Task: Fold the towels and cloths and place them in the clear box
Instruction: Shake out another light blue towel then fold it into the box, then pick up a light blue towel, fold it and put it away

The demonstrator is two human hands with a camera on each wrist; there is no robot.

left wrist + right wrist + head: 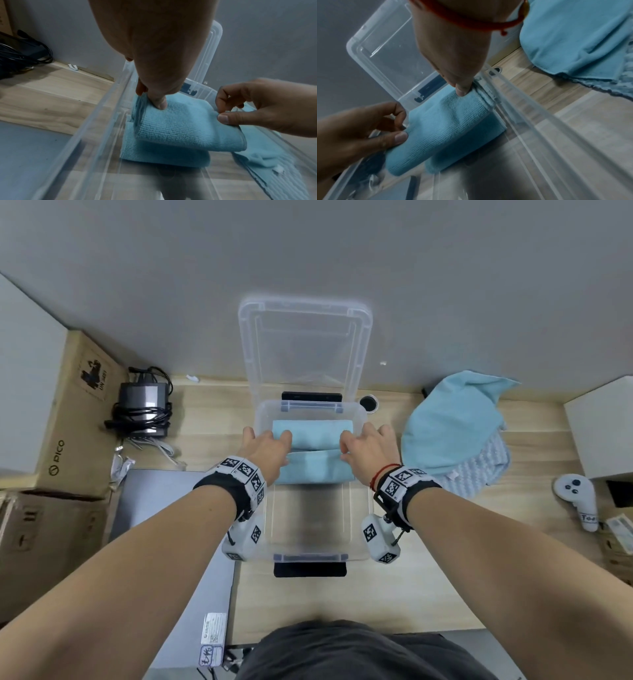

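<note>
Over the far end of the clear plastic storage box (363, 419) we hold the folded light-blue microfibre cloth (313, 434), long axis across the box. Left hand (265, 448) pinches its left end, right hand (368, 448) its right. It sits just above another folded blue cloth (164, 155); we judge the drop straight down.

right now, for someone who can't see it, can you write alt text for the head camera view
Seen from above, a person's left hand and right hand each pinch an end of a folded blue cloth, holding it in the far end of a clear box over another folded blue cloth. The box's lid leans against the wall, and unfolded blue towels lie heaped to the right.
</note>
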